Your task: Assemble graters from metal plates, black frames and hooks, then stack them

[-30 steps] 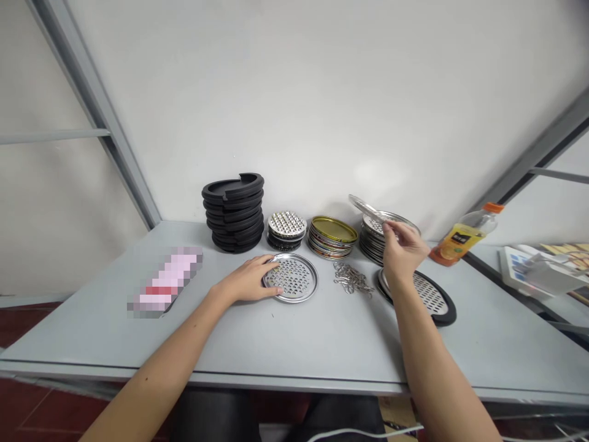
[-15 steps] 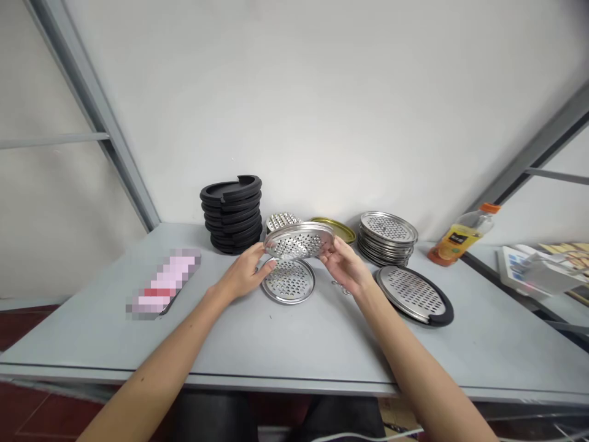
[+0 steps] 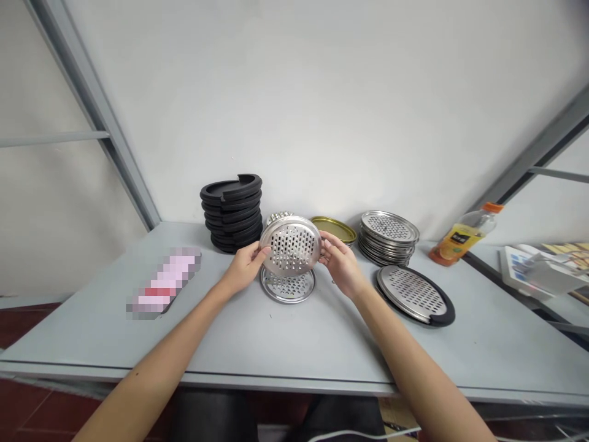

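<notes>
A round metal grater plate [image 3: 291, 245] is tilted up in front of me, its holed face towards me. My left hand [image 3: 245, 268] pinches its left rim, thumb on the near face. At the right rim, the fingers of my right hand [image 3: 343, 264] hold the edge, partly hidden behind it. A second round grater plate [image 3: 288, 290] lies on the table just below, its far part covered by the held one. To the right of my right hand rests a grater plate [image 3: 411, 293] seated in a black ring [image 3: 444, 316].
Behind stand a stack of black rings [image 3: 232, 215], a studded metal grater [image 3: 280, 217], gold-rimmed discs [image 3: 334, 229] and a stack of grater plates [image 3: 389, 239]. A juice bottle [image 3: 464, 236] leans at the right. A blurred pink phone-like object [image 3: 168, 282] lies left.
The held grater plate has turned from nearly edge-on to facing me, dropping slightly and shifting left. Both hands have moved with it and still hold its rim.
</notes>
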### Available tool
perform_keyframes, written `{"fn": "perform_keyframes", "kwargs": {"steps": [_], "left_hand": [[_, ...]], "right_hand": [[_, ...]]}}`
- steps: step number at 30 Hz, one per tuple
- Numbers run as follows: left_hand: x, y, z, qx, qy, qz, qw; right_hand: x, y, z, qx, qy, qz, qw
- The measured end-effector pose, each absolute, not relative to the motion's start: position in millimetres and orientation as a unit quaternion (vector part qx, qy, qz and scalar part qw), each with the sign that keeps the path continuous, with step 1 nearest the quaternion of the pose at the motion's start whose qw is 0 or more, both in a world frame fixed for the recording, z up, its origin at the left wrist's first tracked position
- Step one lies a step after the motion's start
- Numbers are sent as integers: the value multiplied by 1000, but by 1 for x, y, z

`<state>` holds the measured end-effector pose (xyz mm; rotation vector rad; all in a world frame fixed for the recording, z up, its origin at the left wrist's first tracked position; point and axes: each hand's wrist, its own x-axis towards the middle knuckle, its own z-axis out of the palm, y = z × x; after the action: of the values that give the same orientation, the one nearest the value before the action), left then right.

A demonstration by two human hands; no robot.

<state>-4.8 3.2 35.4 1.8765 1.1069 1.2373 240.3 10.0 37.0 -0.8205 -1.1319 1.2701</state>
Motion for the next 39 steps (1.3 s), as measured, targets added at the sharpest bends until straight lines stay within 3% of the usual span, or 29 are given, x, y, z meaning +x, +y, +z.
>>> {"fn": "perform_keyframes", "kwargs": {"steps": [5,9,13,17,25,28,34,39], "left_hand": [[-5,5,40,644,416,445,462],[-5,5,41,600,451,446,487],[-5,6,38,590,461,440,495],[-6,5,36,594,438,436,515],[-8,4,35,574,414,402,581],[-8,4,35,605,436,394,537],[-9,0,34,751,513,345,233],[-14,4,31,745,522,344,232]], "right_hand": [[240,9,34,-404,-583,439,552],[237,3,30,-427,-710,246,503],[233,-4,25,-419,-807,108,401],[230,-5,20,-412,-839,84,346],[231,-5,22,-409,-840,83,346],[231,-5,21,-412,-837,93,348],[231,-7,24,-417,-831,109,352],[231,-7,24,-423,-828,157,333]]}}
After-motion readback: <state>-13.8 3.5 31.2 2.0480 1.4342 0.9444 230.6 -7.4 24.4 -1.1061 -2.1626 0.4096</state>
